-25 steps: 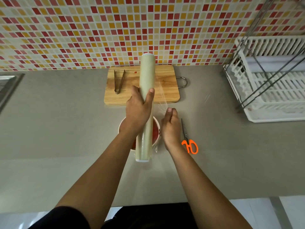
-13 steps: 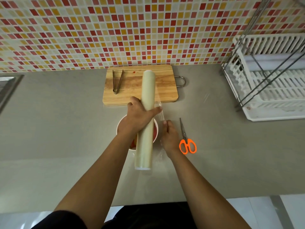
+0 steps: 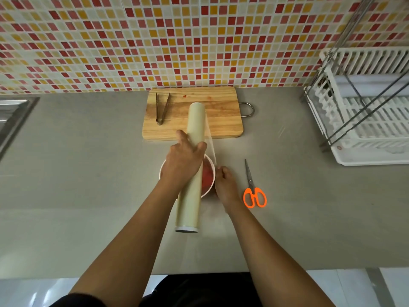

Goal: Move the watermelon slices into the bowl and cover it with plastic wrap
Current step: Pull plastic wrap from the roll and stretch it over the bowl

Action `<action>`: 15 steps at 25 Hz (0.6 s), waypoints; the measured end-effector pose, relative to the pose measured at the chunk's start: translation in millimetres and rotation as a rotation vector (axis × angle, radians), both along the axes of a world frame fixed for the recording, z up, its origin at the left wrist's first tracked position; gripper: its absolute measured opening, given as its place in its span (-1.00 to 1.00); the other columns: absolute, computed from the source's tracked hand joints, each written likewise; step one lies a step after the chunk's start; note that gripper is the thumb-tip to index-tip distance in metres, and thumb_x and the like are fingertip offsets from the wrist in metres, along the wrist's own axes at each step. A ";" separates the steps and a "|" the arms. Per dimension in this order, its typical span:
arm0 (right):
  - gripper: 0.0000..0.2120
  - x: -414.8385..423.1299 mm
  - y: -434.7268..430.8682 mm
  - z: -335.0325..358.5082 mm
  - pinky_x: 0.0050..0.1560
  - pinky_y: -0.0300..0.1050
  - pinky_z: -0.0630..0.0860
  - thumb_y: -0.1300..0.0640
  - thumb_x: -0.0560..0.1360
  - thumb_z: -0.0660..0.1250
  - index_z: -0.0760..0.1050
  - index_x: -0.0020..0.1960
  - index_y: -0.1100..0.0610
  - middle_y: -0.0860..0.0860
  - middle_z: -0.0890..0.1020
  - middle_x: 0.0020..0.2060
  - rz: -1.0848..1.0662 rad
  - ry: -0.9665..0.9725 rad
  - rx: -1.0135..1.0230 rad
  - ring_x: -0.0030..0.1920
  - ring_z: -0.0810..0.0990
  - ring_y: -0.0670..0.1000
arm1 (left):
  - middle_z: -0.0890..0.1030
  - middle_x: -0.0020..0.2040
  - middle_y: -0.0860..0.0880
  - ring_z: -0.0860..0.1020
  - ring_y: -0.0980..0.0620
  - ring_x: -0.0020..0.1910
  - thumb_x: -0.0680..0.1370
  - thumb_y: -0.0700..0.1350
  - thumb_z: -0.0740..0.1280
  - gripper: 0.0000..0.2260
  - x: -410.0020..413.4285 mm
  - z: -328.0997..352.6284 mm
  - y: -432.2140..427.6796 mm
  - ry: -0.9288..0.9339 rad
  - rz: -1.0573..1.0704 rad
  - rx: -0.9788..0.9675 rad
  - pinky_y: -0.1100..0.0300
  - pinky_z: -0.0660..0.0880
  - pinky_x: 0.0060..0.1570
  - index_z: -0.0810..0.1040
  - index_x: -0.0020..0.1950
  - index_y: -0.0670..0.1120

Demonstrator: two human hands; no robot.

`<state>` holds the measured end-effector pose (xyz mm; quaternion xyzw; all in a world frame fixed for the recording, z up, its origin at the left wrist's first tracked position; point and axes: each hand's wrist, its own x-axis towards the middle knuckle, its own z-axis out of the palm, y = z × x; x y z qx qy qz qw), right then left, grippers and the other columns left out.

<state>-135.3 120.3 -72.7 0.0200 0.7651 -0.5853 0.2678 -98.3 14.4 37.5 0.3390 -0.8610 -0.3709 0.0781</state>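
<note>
The left hand (image 3: 183,161), clamped round the wrap roll (image 3: 191,165), has lowered it over the bowl (image 3: 209,171) of watermelon; the right hand (image 3: 225,185) pinches the film's edge beside the rim, so covering is starting.

My left hand (image 3: 183,162) was wrapped around the roll (image 3: 192,173), thumb on top, forearm running back to seven o'clock. My right hand (image 3: 226,187) pinched the film (image 3: 211,149), fingers curled.

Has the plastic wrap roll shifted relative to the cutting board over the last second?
Yes. The roll has dropped toward the person: its far end, earlier past the cutting board far edge, now lies over the board's middle.
</note>
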 end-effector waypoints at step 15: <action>-0.68 -72.1 -39.5 27.1 -0.40 -0.16 0.33 0.01 0.52 0.24 0.47 -0.36 0.11 0.01 0.45 -0.47 -0.042 -0.319 -0.125 -0.48 0.37 -0.01 | 0.37 -0.06 -0.10 0.35 -0.11 -0.21 0.48 0.06 0.27 -0.59 22.1 -19.9 8.0 0.027 0.061 -0.108 0.11 0.28 -0.17 0.31 0.24 -0.10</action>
